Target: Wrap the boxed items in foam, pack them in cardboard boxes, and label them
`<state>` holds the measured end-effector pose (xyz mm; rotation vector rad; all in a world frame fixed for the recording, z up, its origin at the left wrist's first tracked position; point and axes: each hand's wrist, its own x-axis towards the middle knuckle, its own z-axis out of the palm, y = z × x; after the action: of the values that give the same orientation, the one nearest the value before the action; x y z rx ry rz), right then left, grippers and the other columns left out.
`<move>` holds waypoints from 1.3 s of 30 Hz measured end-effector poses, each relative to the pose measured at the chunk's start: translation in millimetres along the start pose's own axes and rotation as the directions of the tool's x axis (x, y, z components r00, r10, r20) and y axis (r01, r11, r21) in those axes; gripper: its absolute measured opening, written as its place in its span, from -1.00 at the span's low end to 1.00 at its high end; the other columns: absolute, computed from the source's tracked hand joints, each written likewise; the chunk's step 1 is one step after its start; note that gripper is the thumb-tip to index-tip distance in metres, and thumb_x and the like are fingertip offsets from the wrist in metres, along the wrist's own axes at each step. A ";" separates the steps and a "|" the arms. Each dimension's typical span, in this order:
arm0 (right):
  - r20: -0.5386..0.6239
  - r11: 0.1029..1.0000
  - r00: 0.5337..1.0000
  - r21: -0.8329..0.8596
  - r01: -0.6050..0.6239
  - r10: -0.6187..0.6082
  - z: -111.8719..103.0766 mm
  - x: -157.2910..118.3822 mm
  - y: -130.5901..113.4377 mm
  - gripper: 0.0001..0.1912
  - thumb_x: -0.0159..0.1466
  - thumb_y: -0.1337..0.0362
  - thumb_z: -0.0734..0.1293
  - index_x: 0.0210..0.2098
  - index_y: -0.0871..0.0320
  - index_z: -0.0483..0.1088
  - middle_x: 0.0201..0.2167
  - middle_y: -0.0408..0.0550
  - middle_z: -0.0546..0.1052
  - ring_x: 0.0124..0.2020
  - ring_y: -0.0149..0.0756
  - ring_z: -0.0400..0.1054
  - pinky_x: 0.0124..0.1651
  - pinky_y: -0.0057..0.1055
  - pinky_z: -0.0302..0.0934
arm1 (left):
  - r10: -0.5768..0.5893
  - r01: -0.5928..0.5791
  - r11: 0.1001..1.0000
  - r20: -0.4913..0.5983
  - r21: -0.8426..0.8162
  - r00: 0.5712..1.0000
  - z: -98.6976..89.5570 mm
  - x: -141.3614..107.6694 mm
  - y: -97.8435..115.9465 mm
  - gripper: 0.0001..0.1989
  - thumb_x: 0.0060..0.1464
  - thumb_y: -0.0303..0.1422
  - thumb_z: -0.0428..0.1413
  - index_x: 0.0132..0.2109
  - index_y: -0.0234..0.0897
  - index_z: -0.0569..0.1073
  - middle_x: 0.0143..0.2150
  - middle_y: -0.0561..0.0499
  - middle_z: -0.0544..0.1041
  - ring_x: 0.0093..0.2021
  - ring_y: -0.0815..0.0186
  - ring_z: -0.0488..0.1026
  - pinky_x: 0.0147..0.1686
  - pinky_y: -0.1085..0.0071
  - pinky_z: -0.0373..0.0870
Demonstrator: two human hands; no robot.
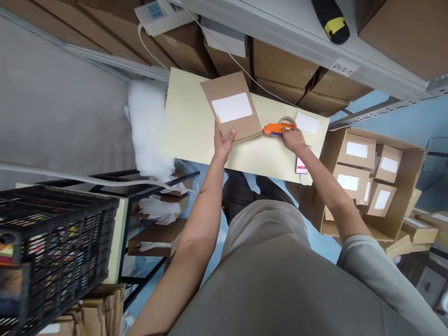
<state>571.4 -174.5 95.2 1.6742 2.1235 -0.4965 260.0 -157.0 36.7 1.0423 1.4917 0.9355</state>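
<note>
A flat brown cardboard box (233, 123) with a white label (233, 108) on its upper face is tilted over the cream tabletop (189, 121). My left hand (224, 141) grips its near edge, thumb on top. In my right hand (292, 138) is an orange tape dispenser (275, 129) with a roll of tape on it. Its front end is at the box's right corner; whether the two touch I cannot tell. Close by my right hand lie a white paper slip (307, 122) and a phone (301, 166) with a lit screen, partly covered by my wrist.
Left of the table hangs white wrapping material (149, 126). A large open carton (408, 186) of labelled boxes stands at the right. A shelf (290, 42) overhangs the back, holding a black-and-yellow tool handle (334, 25). A black crate (70, 242) stands at lower left.
</note>
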 end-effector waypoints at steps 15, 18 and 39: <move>0.102 0.955 0.953 0.108 0.276 -0.287 3.9 -22.4 -159.5 -0.52 0.48 0.57 0.21 0.34 0.53 0.44 0.00 0.37 0.77 0.03 -0.06 0.72 0.33 -0.13 0.39 | 0.116 -0.122 0.840 0.045 0.529 0.992 -55.6 6.4 29.1 -0.18 0.27 -0.19 0.25 0.60 -0.26 0.32 0.73 -0.30 0.13 0.78 -0.19 -0.23 0.67 -0.25 -0.61; 0.089 0.945 0.948 0.154 0.289 -0.304 10.0 -28.4 -203.4 -0.49 0.50 0.56 0.19 0.39 0.54 0.41 0.00 0.33 0.77 0.02 -0.08 0.72 0.23 -0.21 0.44 | 0.157 -0.117 0.846 -0.033 0.520 0.987 -35.0 -13.2 30.4 -0.23 0.43 -0.10 0.11 0.64 -0.28 0.24 0.77 -0.28 0.01 0.79 -0.11 -0.33 0.67 -0.23 -0.61; 0.150 0.995 0.983 -0.022 -0.100 0.103 17.8 -90.3 12.6 -0.51 0.63 0.23 0.24 0.37 0.51 0.38 0.05 0.58 0.70 0.19 0.25 0.58 0.23 -0.05 0.35 | 0.196 -0.131 0.852 -0.076 0.507 0.978 -20.0 -26.3 22.6 -0.22 0.49 -0.03 0.07 0.67 -0.26 0.20 0.79 -0.17 -0.06 0.80 0.01 -0.41 0.69 -0.08 -0.68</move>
<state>604.1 -256.1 125.3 1.6715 1.9196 -0.5580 245.4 -175.4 69.1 1.5297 1.8278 0.7522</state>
